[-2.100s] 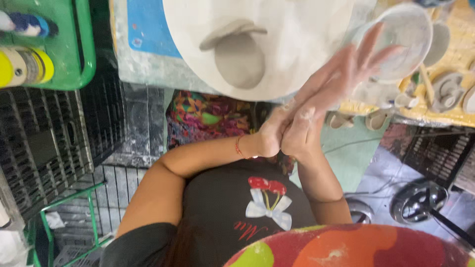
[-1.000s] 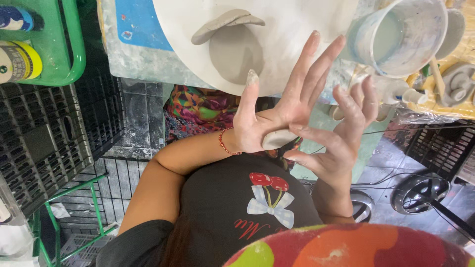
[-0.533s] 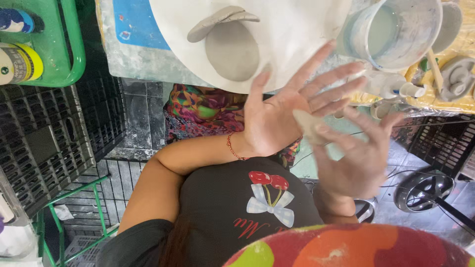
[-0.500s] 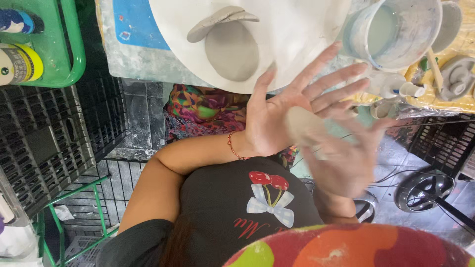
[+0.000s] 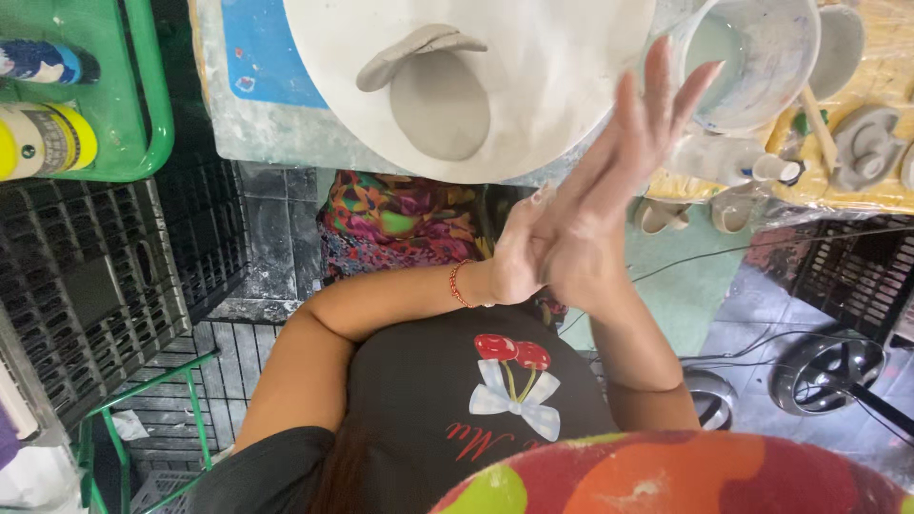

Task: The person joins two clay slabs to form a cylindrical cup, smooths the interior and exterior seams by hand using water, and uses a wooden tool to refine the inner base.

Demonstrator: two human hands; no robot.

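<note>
My left hand (image 5: 519,255) and my right hand (image 5: 609,205) are pressed flat together, palm to palm, fingers stretched up toward the table edge. Both are dusted with grey clay. A small pale clay lump seen in the earlier frames is now hidden between the palms. My left wrist wears a red bracelet (image 5: 455,284). Just beyond the hands lies a round white board (image 5: 571,67) carrying a flat grey clay disc (image 5: 440,107) and a curved clay strip (image 5: 419,48).
A white bucket of cloudy water (image 5: 762,95) stands right of the board, with a small white bottle (image 5: 724,160) below it. Shaped clay pieces (image 5: 862,143) rest on a yellow surface at far right. A green tray (image 5: 143,105) and black crates (image 5: 86,286) are on the left.
The hands were apart with the clay lump showing on the left palm. They have now closed flat together over it, fingers angled up to the right.
</note>
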